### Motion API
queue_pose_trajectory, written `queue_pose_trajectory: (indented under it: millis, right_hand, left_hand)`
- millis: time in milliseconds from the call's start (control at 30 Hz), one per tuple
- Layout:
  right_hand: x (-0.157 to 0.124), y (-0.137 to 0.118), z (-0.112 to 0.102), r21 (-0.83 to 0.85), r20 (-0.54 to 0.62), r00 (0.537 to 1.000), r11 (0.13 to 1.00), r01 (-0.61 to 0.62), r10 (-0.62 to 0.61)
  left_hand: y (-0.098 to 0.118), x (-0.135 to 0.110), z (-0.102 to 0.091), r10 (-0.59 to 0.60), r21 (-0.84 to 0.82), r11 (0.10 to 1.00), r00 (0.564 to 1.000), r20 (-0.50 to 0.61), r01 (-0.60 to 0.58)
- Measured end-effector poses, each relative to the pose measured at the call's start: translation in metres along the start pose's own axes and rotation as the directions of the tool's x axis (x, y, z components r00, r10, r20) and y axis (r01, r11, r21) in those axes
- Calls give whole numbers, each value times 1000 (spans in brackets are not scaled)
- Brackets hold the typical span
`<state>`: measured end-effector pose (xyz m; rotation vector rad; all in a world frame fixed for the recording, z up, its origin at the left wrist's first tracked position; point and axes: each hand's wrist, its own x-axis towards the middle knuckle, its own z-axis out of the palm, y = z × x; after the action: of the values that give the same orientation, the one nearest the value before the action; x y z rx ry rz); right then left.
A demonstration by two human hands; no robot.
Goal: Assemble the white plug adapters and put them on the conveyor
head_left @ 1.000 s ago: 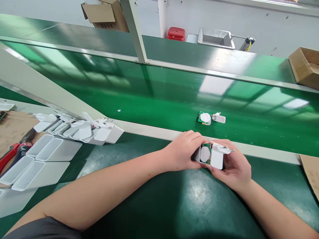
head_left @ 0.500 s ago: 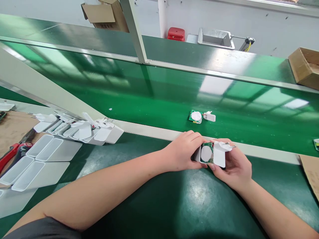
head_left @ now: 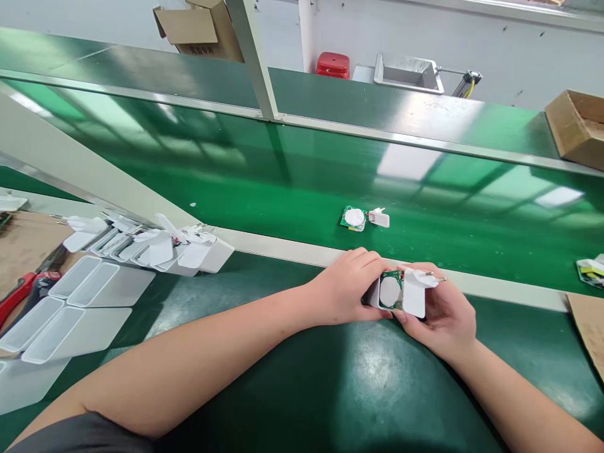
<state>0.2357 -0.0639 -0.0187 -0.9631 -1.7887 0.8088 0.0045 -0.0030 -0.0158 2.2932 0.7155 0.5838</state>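
layout | ahead of you: conveyor belt [head_left: 302, 170] beyond tabletop [head_left: 264, 384] | on belt: circuit board [head_left: 353, 218], plug housing [head_left: 379, 218] just right of it | your left, on tabletop: plastic casings [head_left: 160, 249], pliers [head_left: 19, 296] further left | far right, behind belt: cardboard box [head_left: 576, 128]

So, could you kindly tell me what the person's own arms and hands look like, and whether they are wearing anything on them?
The left hand and the right hand are both bare, with no gloves, and neither forearm shows a watch, band or cable. The only clothing in view is a dark grey fabric sleeve at the lower left, on the left upper arm.
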Motion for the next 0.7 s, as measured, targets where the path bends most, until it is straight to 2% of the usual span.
queue_pose_trajectory:
  millis: [700]
  right_hand:
    - [-1, 3, -1, 5, -7, 1000, 1000, -12, 12]
  left_hand:
    - [3, 0, 0, -13, 13, 1000, 1000, -6, 13]
